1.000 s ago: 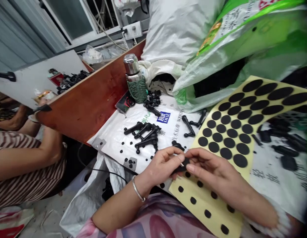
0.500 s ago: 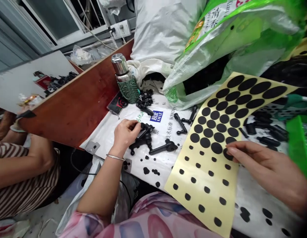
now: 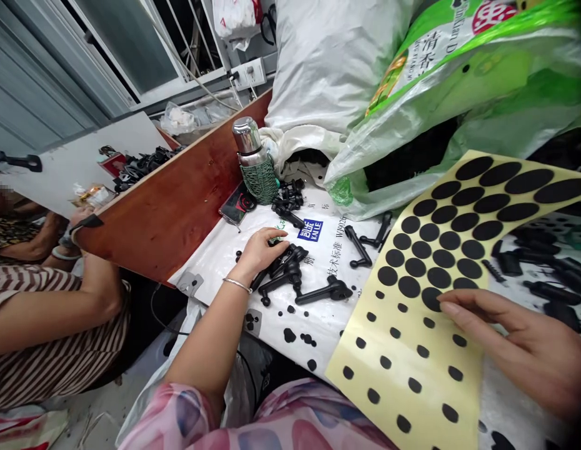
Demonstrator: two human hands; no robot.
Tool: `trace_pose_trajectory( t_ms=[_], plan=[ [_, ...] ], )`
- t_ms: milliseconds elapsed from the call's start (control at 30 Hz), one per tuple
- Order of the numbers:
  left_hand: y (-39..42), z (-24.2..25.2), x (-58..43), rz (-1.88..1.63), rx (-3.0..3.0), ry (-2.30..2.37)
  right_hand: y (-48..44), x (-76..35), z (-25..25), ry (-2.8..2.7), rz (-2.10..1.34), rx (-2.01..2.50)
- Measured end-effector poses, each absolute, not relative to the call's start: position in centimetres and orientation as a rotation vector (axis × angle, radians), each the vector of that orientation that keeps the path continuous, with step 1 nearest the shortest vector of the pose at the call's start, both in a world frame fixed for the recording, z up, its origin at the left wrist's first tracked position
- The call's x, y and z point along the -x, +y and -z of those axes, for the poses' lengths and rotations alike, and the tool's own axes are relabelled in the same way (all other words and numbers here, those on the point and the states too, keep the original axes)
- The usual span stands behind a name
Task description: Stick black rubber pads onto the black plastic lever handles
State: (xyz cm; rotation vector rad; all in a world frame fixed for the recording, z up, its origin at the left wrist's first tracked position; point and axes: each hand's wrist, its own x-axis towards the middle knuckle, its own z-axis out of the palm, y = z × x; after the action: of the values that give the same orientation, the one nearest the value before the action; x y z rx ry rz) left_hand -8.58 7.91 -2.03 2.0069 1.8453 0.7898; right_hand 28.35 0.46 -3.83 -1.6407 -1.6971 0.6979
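My left hand (image 3: 261, 251) reaches over a small pile of black plastic handles (image 3: 290, 270) on the white sacking, with thumb and fingers closed around one of them. One more handle (image 3: 324, 291) lies apart, just right of the pile. My right hand (image 3: 520, 350) lies flat with fingers stretched out on a yellow backing sheet (image 3: 412, 387). Its fingertips touch the nearest of the large black round pads (image 3: 431, 297). Rows of large pads cover the sheet's far half, and small black dots remain on the near half.
A steel flask (image 3: 252, 156) in a green net stands by a brown wooden board (image 3: 173, 206). A white sack (image 3: 337, 56) and a green bag (image 3: 463, 81) fill the back. More black parts (image 3: 548, 281) lie at right. A person in a striped shirt (image 3: 47, 337) sits at left.
My hands have come apart. The left one put a finished handle down and went to the pile of handles. The right one moved onto the yellow sheet by the large pads.
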Motion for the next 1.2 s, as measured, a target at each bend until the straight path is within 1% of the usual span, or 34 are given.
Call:
trace_pose_trajectory(
  t_ms=[100,200,367,500,600,667,733,833,933,1067,1200],
  plan=[
    [8.6,2.0,8.6,-0.690,-1.945,1.774,0.2,-28.2,2.7,-1.772,-0.767,1.680],
    [9.1,1.9,8.8,-0.631,-1.914,1.747,-0.1,-28.1,1.7,-1.780,-0.766,1.655],
    [10.0,2.2,8.9,-0.662,-1.966,1.748,-0.2,-28.5,1.4,-1.785,-0.720,1.650],
    [9.6,1.8,8.7,-0.739,-2.029,1.822,0.3,-29.0,2.1,-1.921,-0.504,1.641],
    [8.1,0.3,7.3,-0.863,-2.159,1.840,0.9,-29.2,2.7,-2.101,-0.167,1.738],
    [6.4,-0.8,5.4,-0.977,-2.327,1.767,1.0,-29.2,3.0,-2.180,0.015,1.797],
    [4.6,-1.6,2.8,-1.025,-2.472,1.569,0.9,-29.2,3.4,-2.225,0.096,1.820],
    [2.3,-1.5,-1.9,-0.886,-2.615,1.172,0.4,-28.8,3.9,-2.270,0.167,1.832],
    [0.9,-0.2,-6.2,-0.574,-2.689,0.960,-0.2,-28.6,4.3,-2.281,0.237,1.831],
    [0.2,2.0,-9.7,-0.286,-2.731,0.912,-0.5,-28.9,4.7,-2.261,0.255,1.810],
    [0.2,3.3,-10.3,-0.169,-2.667,0.924,-0.1,-29.6,4.8,-2.233,0.194,1.819]
  ],
)
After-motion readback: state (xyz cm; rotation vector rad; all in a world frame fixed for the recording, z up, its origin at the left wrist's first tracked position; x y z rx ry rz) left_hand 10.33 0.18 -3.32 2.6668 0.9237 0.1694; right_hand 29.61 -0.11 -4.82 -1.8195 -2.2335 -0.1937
